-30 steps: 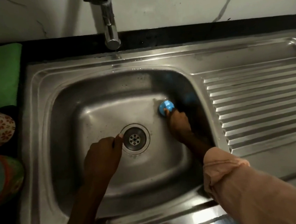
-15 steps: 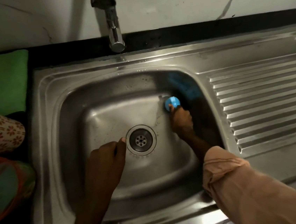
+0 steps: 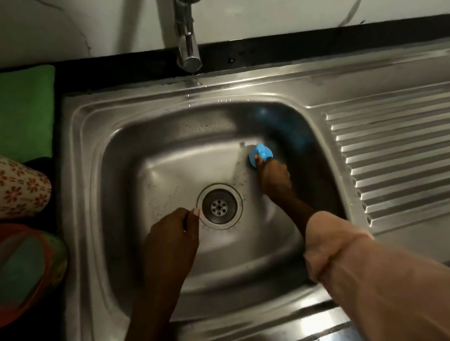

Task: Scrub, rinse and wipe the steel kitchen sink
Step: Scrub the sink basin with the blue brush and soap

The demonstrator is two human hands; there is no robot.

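The steel sink [image 3: 136, 129] fills the view, its basin floor wet and speckled, with the round drain [image 3: 220, 206] at its middle. My right hand [image 3: 274, 176] grips a small blue scrubber [image 3: 261, 154] and presses it onto the basin floor near the far right wall. A blue reflection shows on that wall. My left hand [image 3: 169, 231] hovers low just left of the drain, fingers curled under, thumb tip near the drain rim, holding nothing that I can see.
The steel tap [image 3: 187, 35] hangs over the basin's back edge. A ribbed drainboard [image 3: 411, 156] lies to the right. On the left counter are a green cloth [image 3: 23, 108], a floral cup [image 3: 6, 187] on its side and a red-rimmed container [image 3: 15, 270].
My right hand has slid the blue scrubber slightly along the basin floor near the right wall. My left hand stays beside the drain. The camera has shifted a little.
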